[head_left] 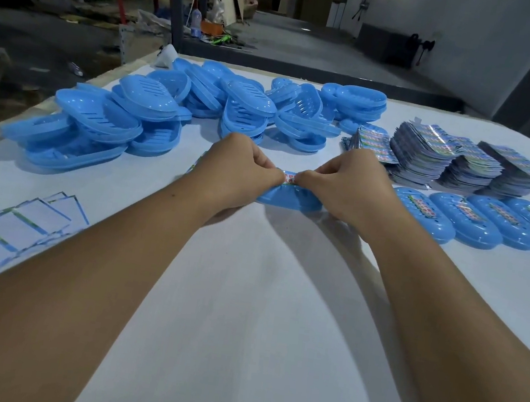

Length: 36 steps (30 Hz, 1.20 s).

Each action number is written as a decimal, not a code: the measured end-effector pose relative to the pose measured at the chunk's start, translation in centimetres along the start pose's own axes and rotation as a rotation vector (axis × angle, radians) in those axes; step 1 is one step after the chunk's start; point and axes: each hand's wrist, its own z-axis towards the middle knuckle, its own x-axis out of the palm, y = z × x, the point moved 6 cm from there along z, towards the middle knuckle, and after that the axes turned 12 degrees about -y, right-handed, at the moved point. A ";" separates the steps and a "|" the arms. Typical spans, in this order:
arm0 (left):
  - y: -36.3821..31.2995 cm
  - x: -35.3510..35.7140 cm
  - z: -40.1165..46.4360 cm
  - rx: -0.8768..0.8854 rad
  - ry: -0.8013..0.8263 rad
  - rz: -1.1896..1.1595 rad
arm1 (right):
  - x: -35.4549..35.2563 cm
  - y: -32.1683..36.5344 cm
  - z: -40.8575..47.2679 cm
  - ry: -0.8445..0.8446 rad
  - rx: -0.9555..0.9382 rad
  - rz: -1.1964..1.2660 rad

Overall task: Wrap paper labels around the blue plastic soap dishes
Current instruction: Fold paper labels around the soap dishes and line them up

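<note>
head view: both forearms reach forward over a white table [243,300]. between the two hands, near the middle of the table, lies one blue soap dish [291,199], resting on the table with its long side across the view. a paper label [289,178] with red print runs over the top of it. the left hand [244,170] sits at the dish's left end, its fingers [267,163] curled in and pinching the label. the right hand [344,184] sits at the right end, fingers curled the same way, also pinching the label; the two sets of knuckles nearly meet above the dish.

behind the hands, spread across the far left and centre of the table, is a loose heap of unwrapped dishes [185,104], many nested or tipped on one another. to the right of that heap stand stacks of printed labels [450,155], several piles just beside each other. in front of those stacks, along the right edge, is a row of finished dishes [478,220], each with a label band over it, lying side by side and touching.

at the near left edge lie flat white cards [7,232] with blue and green borders, fanned and overlapping. beyond the table is a dim workshop floor [312,47] with clutter.
</note>
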 end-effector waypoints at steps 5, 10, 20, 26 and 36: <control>0.0 0.0 0.0 0.003 -0.004 0.011 | 0.2 -0.1 0.1 0.011 -0.022 -0.026; -0.1 0.0 0.1 0.018 -0.004 0.039 | 0.3 -0.1 0.2 -0.006 -0.033 -0.050; -0.5 0.1 0.0 0.055 -0.046 0.096 | 0.4 0.5 0.0 -0.060 -0.104 -0.136; -1.5 0.1 -0.7 0.133 -0.125 0.228 | 0.7 1.3 0.0 -0.092 -0.162 -0.236; -2.0 0.1 -0.9 0.231 -0.202 0.241 | 0.4 1.9 0.1 -0.119 -0.214 -0.314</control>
